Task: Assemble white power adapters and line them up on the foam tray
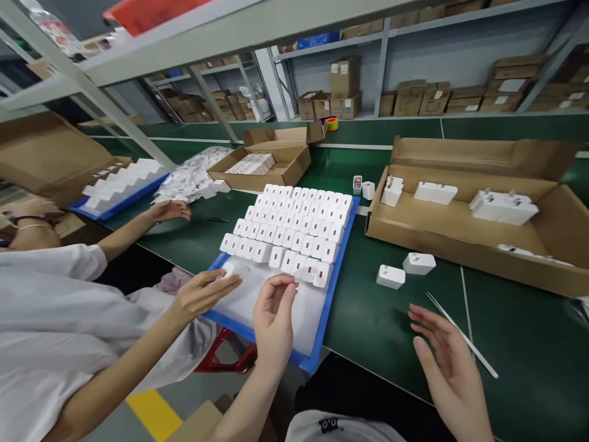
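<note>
A blue tray (pixel 339 265) lies at the front edge of the green bench, with a white liner and several rows of white plug adapters (pixel 294 224) on it. My left hand (pixel 272 316) hovers over the tray's bare near part, seen from the back, fingertips curled into a pinch beside the nearest adapter row; what it pinches is hidden. My right hand (pixel 448 362) is held above the green mat with fingers apart and nothing in it. Two loose adapters (pixel 391 276) lie just beyond it. A co-worker's hand (pixel 202 294) rests on the tray's left corner.
A thin white rod (pixel 461 335) lies by my right hand. An open cardboard box (pixel 460 239) with a few adapters stands on the right, another box (pixel 271 164) behind the tray. A second blue tray (pixel 118 187), a bag pile (pixel 193 175), the co-worker's other hand (pixel 170 210) are left.
</note>
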The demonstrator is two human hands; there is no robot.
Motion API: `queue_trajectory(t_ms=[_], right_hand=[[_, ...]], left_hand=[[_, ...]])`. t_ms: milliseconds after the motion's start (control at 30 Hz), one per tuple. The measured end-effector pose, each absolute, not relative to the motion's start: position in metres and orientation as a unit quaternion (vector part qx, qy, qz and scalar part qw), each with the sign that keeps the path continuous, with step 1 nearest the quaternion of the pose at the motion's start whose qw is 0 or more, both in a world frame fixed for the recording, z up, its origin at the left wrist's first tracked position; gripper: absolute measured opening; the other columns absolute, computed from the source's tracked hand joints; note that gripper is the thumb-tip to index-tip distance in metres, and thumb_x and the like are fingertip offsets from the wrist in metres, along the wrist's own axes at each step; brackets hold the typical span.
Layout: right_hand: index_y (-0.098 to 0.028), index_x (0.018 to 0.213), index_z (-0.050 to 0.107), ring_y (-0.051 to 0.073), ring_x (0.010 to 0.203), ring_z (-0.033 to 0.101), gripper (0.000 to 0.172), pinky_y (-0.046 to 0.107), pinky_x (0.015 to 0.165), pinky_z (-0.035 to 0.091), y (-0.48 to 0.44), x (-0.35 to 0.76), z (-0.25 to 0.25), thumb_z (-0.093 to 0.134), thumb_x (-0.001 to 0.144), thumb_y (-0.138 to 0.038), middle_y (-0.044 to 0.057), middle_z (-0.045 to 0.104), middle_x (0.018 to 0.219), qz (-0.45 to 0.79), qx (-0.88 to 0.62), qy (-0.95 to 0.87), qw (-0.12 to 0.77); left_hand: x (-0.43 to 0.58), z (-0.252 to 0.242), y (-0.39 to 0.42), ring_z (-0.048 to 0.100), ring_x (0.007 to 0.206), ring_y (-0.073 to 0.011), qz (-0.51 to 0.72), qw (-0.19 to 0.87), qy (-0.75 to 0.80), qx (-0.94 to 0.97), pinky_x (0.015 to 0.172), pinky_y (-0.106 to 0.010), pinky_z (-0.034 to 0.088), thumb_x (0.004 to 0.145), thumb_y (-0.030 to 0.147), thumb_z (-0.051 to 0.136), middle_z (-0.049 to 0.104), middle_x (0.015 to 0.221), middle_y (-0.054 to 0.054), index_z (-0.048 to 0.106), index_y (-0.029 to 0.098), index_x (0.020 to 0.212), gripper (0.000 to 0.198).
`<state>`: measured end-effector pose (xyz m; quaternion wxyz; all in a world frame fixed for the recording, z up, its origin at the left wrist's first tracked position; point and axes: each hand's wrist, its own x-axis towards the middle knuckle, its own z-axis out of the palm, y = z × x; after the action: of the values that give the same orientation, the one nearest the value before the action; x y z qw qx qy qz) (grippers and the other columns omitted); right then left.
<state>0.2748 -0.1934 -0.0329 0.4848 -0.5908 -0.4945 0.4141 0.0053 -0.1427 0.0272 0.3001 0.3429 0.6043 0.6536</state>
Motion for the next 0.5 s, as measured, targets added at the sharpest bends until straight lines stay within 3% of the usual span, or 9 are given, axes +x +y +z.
queue_trajectory(t_ms=[233,500], right_hand=[[-0.026,0.119,0.067,0.037,0.121,0.063,0.046,0.054,0.112,0.048,-0.201,0.293,-0.024,0.07,0.085,-0.056,0.009,0.068,0.132,0.375,-0.655,-0.431,0.494],[-0.026,0.118,0.07,0.036,0.122,0.064,0.048,0.05,0.11,0.052,-0.201,0.291,-0.035,0.068,0.084,-0.06,0.007,0.07,0.129,0.407,-0.656,-0.47,0.428]], left_hand=[[-0.002,0.012,-0.15,0.064,0.079,-0.0185,0.567,0.209,0.683,0.41,0.075,-0.029,0.051,0.089,0.029,0.063,0.066,0.083,-0.003,0.064,0.02,0.089,0.009],[-0.007,0.017,-0.159,0.06,0.068,-0.0186,0.429,0.084,0.724,0.533,0.067,-0.031,0.05,0.094,0.028,0.056,0.066,0.084,-0.006,0.065,0.019,0.098,0.014]])
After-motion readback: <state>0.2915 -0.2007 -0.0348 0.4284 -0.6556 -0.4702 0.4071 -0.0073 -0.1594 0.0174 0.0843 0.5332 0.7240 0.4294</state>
